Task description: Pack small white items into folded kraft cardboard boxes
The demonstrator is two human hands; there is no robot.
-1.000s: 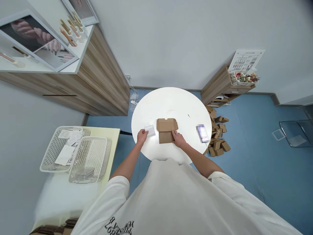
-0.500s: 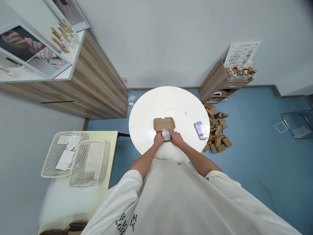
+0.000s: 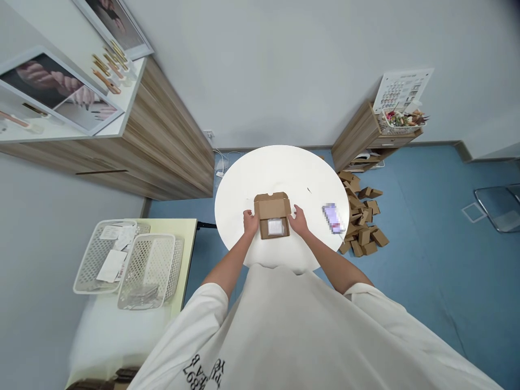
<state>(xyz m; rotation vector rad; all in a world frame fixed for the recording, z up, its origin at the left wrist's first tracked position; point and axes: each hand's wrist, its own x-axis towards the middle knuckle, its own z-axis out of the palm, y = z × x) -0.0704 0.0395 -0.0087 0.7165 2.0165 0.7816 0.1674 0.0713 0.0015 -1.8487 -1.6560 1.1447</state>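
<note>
A small brown cardboard box (image 3: 272, 207) lies open on the round white table (image 3: 280, 168), its lid flap folded back away from me. A small white packet (image 3: 275, 227) rests inside the box. My left hand (image 3: 251, 222) grips the box's left side with curled fingers. My right hand (image 3: 300, 220) holds the right side the same way. Both hands touch the cardboard walls.
A phone (image 3: 333, 218) lies on the table's right part. A heap of several brown boxes (image 3: 361, 216) sits on the blue floor to the right. Two white mesh baskets (image 3: 130, 262) stand on a yellow side table at left. Wooden cabinets stand at the back left and right.
My left hand carried the white packet from the table's left into the box and let it go. Both hands then moved to the box's two sides.
</note>
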